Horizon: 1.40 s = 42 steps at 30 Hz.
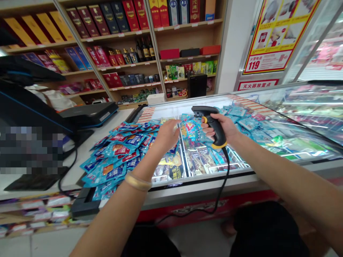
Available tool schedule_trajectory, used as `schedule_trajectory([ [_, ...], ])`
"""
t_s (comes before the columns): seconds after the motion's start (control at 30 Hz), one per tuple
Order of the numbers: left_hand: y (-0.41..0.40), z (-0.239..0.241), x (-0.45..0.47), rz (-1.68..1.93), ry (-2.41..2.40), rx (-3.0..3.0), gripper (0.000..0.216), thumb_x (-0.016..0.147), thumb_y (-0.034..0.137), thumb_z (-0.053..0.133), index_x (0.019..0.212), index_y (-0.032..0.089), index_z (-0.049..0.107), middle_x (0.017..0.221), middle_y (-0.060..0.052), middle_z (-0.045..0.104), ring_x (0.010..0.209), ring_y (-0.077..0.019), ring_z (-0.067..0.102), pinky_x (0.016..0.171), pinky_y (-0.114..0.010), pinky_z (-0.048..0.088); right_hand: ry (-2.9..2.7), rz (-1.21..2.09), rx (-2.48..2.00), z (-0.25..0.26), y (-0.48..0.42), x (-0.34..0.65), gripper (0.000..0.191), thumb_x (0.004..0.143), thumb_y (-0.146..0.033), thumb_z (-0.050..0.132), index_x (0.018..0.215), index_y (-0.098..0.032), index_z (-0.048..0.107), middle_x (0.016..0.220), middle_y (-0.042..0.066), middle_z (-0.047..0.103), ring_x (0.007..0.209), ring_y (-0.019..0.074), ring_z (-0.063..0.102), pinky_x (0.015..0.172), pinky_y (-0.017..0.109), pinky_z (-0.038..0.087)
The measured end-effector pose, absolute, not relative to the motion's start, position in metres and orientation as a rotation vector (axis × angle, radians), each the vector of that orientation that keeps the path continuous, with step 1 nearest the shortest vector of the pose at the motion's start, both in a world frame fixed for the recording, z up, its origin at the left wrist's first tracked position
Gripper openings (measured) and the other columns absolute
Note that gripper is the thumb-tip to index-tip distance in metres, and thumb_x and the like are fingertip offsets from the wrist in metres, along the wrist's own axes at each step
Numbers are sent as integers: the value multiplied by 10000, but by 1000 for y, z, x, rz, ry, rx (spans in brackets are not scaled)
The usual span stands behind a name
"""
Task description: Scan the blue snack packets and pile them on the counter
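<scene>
My right hand (223, 126) is closed around the grip of a black and yellow barcode scanner (218, 134), whose head points left over the glass-topped freezer. A dark cable hangs from the scanner's base. My left hand (168, 135) hovers at the right edge of a heap of blue snack packets (118, 157), with a gold bangle (138, 182) on the wrist. Its thumb and fingers look apart, and I see nothing between them; the fingertips are partly hidden. More blue packets (246, 123) lie spread on the freezer glass beyond and to the right of the scanner.
The freezer (199, 175) shows packaged goods in baskets below its glass. A black checkout terminal (34, 103) and a flat black device (91, 113) stand on the left counter. Behind are shelves (128, 66) of boxes and bottles. The scanner cable (219, 200) loops down along the freezer front.
</scene>
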<state>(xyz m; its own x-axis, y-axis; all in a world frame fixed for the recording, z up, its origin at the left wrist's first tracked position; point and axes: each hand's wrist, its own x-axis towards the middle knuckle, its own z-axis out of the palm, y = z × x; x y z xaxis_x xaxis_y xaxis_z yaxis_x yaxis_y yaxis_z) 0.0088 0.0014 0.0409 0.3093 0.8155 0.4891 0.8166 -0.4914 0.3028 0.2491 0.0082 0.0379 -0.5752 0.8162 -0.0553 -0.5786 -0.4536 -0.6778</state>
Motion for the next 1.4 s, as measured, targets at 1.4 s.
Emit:
schedule_trajectory([
  [1.4,13,9,73,-1334,-2160,-2434,248,766,281,671,971,193,561,891,-53,663,867,-227,639,810,-354,489,-994,2140,-517,6,-5,285,168,852,-286,587,921,-142,534,719,24,536,525,95,453,471,201,427],
])
